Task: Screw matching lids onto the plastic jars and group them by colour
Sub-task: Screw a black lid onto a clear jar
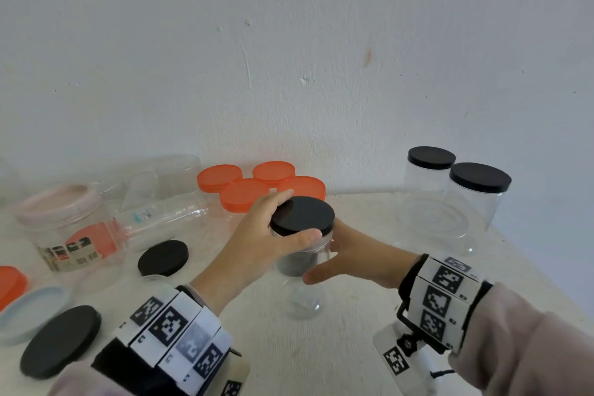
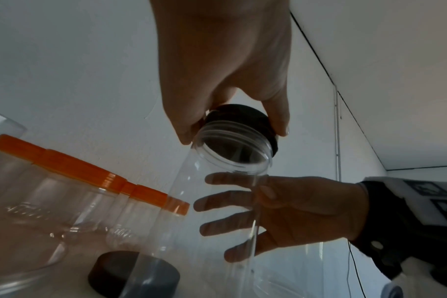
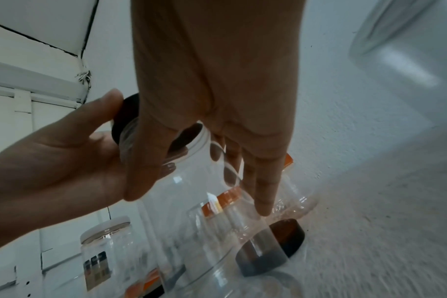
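Left hand [image 1: 257, 235] curls over the black lid [image 1: 303, 214], thumb on the near rim and fingers round the far rim, gripping it on top of the clear jar [image 1: 303, 280]. Right hand [image 1: 356, 257] has its fingers spread and nearly straight against the jar's right wall below the lid, thumb on the near side; whether it truly clasps the jar I cannot tell. From the head view the jar stands near the middle of the table [image 1: 353, 347], its long axis about upright with the mouth up, and the lid hides the mouth. Only the left wrist view shows the threaded neck [image 2: 232, 145] from below, with the lid [image 2: 240, 117] sitting over it a little askew, and the right hand's fingers [image 2: 225, 199] seen through the clear wall. The right wrist view shows the thumb [image 3: 138, 171] lying down the jar's wall [image 3: 191, 201] and the left hand [image 3: 51, 161] coming in from the left. Just left of the jar a loose black lid [image 1: 163, 258] lies flat; another [image 1: 61, 341] lies at the near left. Beyond the hands four orange-lidded jars [image 1: 244, 194] cluster by the wall [image 1: 289, 42]. Far right, two black-lidded jars [image 1: 456, 177] stand together. At the left stands a labelled jar [image 1: 70, 235].
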`<state>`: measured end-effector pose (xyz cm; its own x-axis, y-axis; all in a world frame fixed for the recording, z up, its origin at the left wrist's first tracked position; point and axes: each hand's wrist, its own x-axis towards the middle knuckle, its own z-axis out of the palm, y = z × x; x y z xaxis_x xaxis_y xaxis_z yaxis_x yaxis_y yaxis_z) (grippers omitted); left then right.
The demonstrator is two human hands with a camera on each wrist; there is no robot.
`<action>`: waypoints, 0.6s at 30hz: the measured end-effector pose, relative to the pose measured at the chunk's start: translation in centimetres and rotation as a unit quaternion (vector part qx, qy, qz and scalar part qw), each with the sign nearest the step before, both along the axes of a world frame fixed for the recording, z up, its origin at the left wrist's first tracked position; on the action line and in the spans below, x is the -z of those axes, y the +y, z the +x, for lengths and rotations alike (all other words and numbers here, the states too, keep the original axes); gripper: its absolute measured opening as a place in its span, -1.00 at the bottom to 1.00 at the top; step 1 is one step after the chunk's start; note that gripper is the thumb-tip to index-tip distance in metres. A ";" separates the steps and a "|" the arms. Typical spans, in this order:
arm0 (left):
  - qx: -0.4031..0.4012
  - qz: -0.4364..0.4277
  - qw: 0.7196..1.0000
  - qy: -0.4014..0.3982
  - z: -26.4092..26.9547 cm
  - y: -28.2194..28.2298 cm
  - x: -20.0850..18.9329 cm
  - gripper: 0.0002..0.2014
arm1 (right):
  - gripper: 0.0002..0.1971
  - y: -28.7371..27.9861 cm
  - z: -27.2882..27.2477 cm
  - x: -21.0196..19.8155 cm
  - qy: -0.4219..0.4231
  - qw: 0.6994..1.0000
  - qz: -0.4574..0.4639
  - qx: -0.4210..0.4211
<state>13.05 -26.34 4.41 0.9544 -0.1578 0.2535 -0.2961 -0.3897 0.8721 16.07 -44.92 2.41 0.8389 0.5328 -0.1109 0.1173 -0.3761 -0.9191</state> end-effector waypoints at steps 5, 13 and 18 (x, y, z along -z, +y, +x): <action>-0.004 0.040 0.999 -0.021 0.1 -0.1 0.5 -0.16 | -0.04 0.1 0.4 0.3 -0.001 1.000 0.007 -0.004; -0.006 0.029 0.999 -0.016 -0.1 -0.1 1.4 -0.04 | -0.04 -0.1 0.2 0.1 0.000 1.000 -0.008 -0.010; 0.028 -0.027 0.999 0.034 -0.2 0.9 1.9 0.00 | 0.08 -1.1 0.3 -2.7 -0.012 0.997 -0.067 -0.033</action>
<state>12.81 -25.46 2.50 0.9595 -0.1999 0.1983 -0.2561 -0.3266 0.9098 16.35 -46.07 5.13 0.8063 0.5679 -0.1651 0.1675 -0.4869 -0.8572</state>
